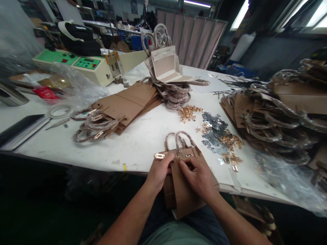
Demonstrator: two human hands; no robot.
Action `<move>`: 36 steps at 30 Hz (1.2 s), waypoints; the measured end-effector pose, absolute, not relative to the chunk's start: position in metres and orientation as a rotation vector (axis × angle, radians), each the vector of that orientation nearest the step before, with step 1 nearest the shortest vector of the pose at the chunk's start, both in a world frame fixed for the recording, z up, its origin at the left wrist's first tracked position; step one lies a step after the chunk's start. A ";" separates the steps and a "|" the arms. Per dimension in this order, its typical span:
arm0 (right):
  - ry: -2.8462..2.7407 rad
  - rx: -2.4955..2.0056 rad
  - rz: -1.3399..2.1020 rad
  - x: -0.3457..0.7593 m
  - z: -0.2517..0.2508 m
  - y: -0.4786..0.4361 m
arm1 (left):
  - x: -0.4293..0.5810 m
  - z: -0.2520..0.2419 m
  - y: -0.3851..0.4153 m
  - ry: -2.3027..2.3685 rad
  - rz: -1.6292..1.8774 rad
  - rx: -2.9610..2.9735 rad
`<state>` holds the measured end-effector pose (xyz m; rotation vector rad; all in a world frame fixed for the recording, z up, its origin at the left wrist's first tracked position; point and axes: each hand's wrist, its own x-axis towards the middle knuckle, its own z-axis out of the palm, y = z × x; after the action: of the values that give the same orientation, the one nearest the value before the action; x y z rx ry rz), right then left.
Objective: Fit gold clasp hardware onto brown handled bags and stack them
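A brown handbag panel with plastic-wrapped handles rests over the table's front edge, its lower part hanging toward my lap. My left hand is closed on the panel's upper left, thumb on top, beside a gold-coloured metal plate on a strap end. On the right, my right hand pinches the panel near the handle bases, by a small gold fitting. What lies under its fingertips is mostly hidden.
Gold fittings and grey metal plates lie beyond my hands. Brown panels are stacked left, more handled panels right. A cream machine, a red-labelled bottle and a dark notebook stand or lie at left.
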<state>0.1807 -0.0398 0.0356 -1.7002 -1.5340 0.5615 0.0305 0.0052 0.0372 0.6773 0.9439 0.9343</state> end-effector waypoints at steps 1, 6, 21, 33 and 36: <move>-1.533 -1.711 0.555 0.181 0.035 -0.039 | 0.030 0.037 0.005 0.932 0.940 0.660; -1.528 -1.740 0.535 0.181 0.034 -0.038 | 0.029 0.035 0.004 0.916 0.955 0.632; -1.633 -1.833 0.448 0.174 0.030 -0.030 | 0.028 0.040 0.004 0.949 0.960 0.607; -1.675 -1.751 0.519 0.169 0.043 -0.022 | 0.029 0.023 0.004 1.016 0.985 0.746; -1.711 -1.787 0.512 0.167 0.044 -0.020 | 0.028 0.019 0.003 1.008 0.993 0.798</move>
<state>0.1668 -0.0197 0.0443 -1.7871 -1.7108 0.5120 0.0283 0.0033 0.0187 0.7975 1.0081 0.9931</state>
